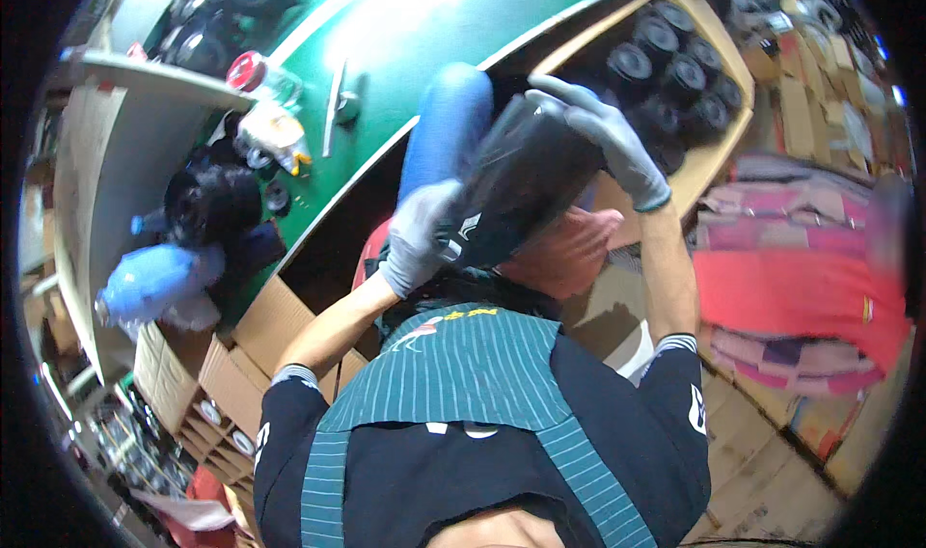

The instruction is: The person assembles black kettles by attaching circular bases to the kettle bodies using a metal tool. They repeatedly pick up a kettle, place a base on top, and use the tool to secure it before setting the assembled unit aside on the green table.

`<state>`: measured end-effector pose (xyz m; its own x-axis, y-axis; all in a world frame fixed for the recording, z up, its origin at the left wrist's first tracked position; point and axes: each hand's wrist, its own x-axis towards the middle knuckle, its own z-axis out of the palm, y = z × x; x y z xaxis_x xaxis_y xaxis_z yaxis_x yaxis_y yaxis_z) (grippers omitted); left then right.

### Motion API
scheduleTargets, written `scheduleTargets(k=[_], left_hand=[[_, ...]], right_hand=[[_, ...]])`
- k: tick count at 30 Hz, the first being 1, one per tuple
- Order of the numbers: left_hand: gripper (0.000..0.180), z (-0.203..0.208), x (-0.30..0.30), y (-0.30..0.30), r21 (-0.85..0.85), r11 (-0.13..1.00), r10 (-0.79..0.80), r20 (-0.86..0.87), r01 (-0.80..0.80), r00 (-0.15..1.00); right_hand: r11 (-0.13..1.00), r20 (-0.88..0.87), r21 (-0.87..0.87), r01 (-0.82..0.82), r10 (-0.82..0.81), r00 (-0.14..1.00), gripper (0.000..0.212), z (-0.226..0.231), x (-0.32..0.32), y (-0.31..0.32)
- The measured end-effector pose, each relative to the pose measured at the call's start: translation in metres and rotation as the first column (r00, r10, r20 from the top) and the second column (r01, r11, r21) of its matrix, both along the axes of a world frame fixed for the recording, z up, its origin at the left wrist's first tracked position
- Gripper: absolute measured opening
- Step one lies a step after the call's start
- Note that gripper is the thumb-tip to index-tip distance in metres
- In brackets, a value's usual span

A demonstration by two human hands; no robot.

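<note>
A long, glossy black cylinder-like object [526,186] lies slantwise in front of my body; its exact kind is unclear. White markings show near its lower left end. My left hand [422,234], in a grey glove, is closed round that end. My right hand [610,141], also gloved in grey, grips the far right end, its fingers bent over the top and the thumb side hidden. Just beyond the right hand stands an open cardboard box [738,133] holding several black round-topped pieces [659,35]. A blue jeans leg [446,128] shows behind the object.
A green tabletop [386,56] spans the far side, carrying a red-lidded jar [265,77], a thin metal rod [334,109] and black parts [207,205]. A blue plastic bag [159,280] sits at left. Folded red and pink cloth [791,287] lies at right; cardboard dividers [227,413] stand lower left.
</note>
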<state>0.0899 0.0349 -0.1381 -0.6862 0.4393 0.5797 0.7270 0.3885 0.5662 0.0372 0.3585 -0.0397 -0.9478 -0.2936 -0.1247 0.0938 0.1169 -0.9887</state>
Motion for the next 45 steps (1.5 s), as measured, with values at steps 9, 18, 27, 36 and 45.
scheduleTargets(k=[9, 18, 27, 36, 45], left_hand=[[0.067, -0.068, -0.145, -0.087, -0.429, 0.576, 0.682, -0.218, -0.696, 0.699], [0.046, 0.022, -0.159, -0.04, -0.053, 0.999, 0.047, 0.732, -0.013, 0.679], [0.071, 0.125, -0.113, 0.018, -0.469, 0.734, -0.066, 0.67, 0.491, 0.739], [0.097, 0.154, -0.02, 0.083, -0.326, 0.879, -0.178, 0.453, 0.348, 0.874], [0.08, 0.136, -0.023, 0.045, -0.389, 0.915, 0.047, 0.361, 0.105, 0.931]], right_hand=[[0.943, -0.292, 0.178, -0.282, 0.324, 0.9, 0.07, -0.059, 0.009, -0.067], [0.637, 0.262, -0.64, 0.43, -0.345, 0.901, 0.096, -0.08, 0.015, -0.083], [0.908, -0.036, -0.317, 0.275, -0.301, 0.953, 0.051, -0.102, 0.0, -0.066], [0.815, 0.417, -0.58, -0.001, 0.297, 0.859, 0.053, -0.102, -0.065, -0.135], [0.866, 0.422, -0.474, 0.158, 0.066, 0.904, 0.051, -0.102, -0.036, -0.099]])
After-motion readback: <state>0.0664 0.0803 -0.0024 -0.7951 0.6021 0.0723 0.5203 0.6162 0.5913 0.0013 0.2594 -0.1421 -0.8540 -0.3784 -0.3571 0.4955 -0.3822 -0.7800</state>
